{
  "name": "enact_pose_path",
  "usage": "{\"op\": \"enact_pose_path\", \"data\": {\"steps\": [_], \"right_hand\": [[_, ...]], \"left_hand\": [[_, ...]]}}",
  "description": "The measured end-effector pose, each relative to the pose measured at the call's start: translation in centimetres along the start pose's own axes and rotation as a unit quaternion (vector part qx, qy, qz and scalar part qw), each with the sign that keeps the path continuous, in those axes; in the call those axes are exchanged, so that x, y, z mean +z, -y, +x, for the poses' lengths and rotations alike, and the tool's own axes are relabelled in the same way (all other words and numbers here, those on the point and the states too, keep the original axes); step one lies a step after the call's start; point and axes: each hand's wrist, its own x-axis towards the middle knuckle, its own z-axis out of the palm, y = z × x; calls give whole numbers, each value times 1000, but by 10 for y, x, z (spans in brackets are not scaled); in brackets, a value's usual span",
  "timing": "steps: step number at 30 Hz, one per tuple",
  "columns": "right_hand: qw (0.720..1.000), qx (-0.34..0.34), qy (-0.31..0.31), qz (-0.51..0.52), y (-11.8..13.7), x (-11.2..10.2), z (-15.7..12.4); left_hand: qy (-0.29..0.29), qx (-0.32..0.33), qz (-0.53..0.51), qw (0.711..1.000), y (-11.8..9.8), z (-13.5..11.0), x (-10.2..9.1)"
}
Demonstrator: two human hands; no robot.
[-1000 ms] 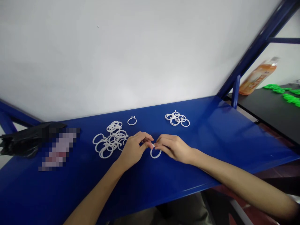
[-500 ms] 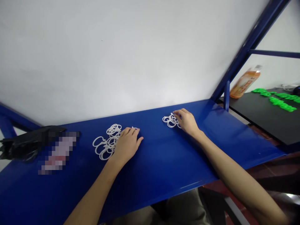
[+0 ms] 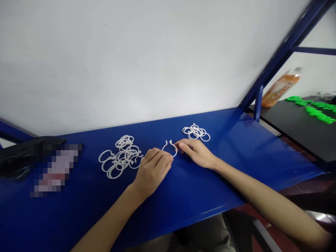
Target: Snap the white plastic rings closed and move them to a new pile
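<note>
A white plastic curtain ring [image 3: 176,152] stands upright above the table, its gap with two small knobbed ends at the top. My left hand [image 3: 153,169] is closed on its lower part, the fingers pressed together. From the other side my right hand [image 3: 196,152] reaches it, thumb and curled fingers at the ring's right edge; the exact contact is partly hidden. Left of my left hand lies a loose pile of similar white rings [image 3: 122,157]. Beyond my right hand is a smaller cluster of white rings [image 3: 195,132].
The blue metal table [image 3: 210,190] meets a white wall [image 3: 157,63]. A black plastic bag [image 3: 15,157] and a blurred-out packet [image 3: 59,168] lie at the left. Past the blue frame post [image 3: 258,105], a black table [image 3: 301,129] holds an orange bottle [image 3: 280,89] and green pieces [image 3: 319,114].
My right hand has left the right cluster and moved left towards my left hand. My left hand has moved right from the big pile, lifting one curtain ring.
</note>
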Motion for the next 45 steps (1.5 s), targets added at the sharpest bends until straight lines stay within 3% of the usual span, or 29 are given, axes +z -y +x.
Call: {"op": "enact_pose_path", "data": {"steps": [2,5,10,15,21,24,27,33,38,45], "right_hand": [[991,25,57,115,2,10,-3],[968,32,83,235,6,18,-5],[954,40,70,290,12,20,-4],[973,63,-8,220,6,25,-6],[972,88,-26,218,-1,31,-5],[972,88,-17,216,0,31,-4],[989,73,-17,129,3,29,-5],[996,-24,-78,-27,8,26,-8],[995,-51,-53,-61,1,29,-6],[995,-47,-36,-75,-3,28,-5]], "left_hand": [[-16,10,-32,999,-2,0,-1],[-27,20,-54,998,-5,0,-1],[-25,-23,-95,995,-9,0,5],[18,-139,-160,977,-10,-3,9],[63,-241,-263,932,-11,0,7],[64,-263,-291,918,-10,1,5],[60,-277,-308,909,-8,2,4],[63,-358,-315,877,-4,1,8],[80,-394,-364,840,-5,-2,15],[85,-404,-387,825,0,-3,14]]}}
